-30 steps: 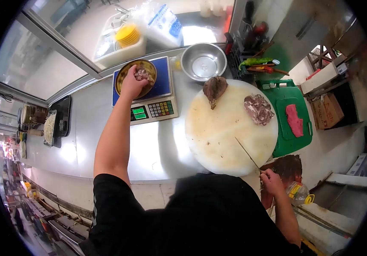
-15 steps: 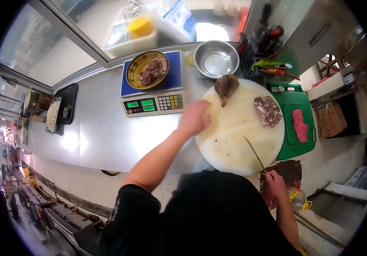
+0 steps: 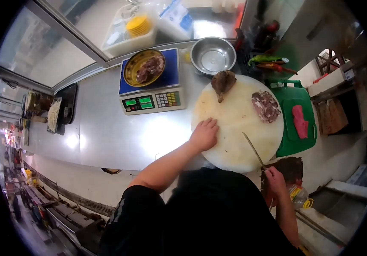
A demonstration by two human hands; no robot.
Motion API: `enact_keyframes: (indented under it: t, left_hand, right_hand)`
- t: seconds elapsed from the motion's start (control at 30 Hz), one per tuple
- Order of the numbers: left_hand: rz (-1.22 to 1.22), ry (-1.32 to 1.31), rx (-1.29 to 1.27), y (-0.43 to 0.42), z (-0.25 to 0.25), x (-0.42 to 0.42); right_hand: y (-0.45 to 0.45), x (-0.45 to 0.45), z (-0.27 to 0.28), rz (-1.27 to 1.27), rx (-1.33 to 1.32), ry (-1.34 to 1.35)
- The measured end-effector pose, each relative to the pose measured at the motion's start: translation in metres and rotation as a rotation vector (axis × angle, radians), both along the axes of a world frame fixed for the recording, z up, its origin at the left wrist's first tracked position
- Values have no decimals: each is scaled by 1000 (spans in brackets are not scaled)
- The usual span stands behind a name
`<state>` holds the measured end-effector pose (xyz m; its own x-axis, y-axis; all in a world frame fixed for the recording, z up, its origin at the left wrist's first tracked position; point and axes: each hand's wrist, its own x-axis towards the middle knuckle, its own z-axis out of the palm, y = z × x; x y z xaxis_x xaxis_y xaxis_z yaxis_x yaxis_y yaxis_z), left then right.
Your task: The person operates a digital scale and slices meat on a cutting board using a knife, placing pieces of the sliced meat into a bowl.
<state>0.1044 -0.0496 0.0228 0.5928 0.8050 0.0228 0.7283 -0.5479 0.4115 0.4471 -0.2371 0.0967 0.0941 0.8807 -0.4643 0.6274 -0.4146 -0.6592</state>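
My left hand [image 3: 205,134] lies flat on the left edge of the round white cutting board [image 3: 230,147], fingers a little apart, holding nothing. In my right hand [image 3: 274,178] is the handle of a knife [image 3: 254,149], whose blade lies over the board's lower right part. A pile of cut meat [image 3: 265,106] sits at the board's right side, and a dark brown piece [image 3: 223,84] is at its top. On the blue-topped scale [image 3: 151,102], a brown bowl [image 3: 129,73] holds more meat [image 3: 150,69].
A steel bowl [image 3: 213,56] stands behind the board. To the right, a green lid [image 3: 294,144] bears a pink strip [image 3: 299,122]. Green and red peppers [image 3: 269,60] are at the upper right. A black tray [image 3: 68,102] is at the left, a plastic bottle [image 3: 299,197] at the lower right.
My left hand has left the bowl of meat on the scale, moved right and come down on the board's edge. The knife stays in my right hand. The view has shifted slightly.
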Motion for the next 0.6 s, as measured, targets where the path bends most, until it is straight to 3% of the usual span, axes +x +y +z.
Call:
enact_keyframes:
  t: [0.2, 0.3, 0.47, 0.6]
  left_hand:
    - [0, 17, -19, 4, 6, 4]
    - [26, 100, -187, 21, 25, 15]
    - [40, -5, -154, 38, 37, 47]
    - [-19, 12, -225, 49, 51, 89]
  right_hand:
    - [8, -9, 6, -46, -60, 48]
    - [0, -2, 2, -69, -32, -16]
    - [-5, 2, -8, -237, -179, 160]
    - [-17, 6, -21, -384, -122, 299]
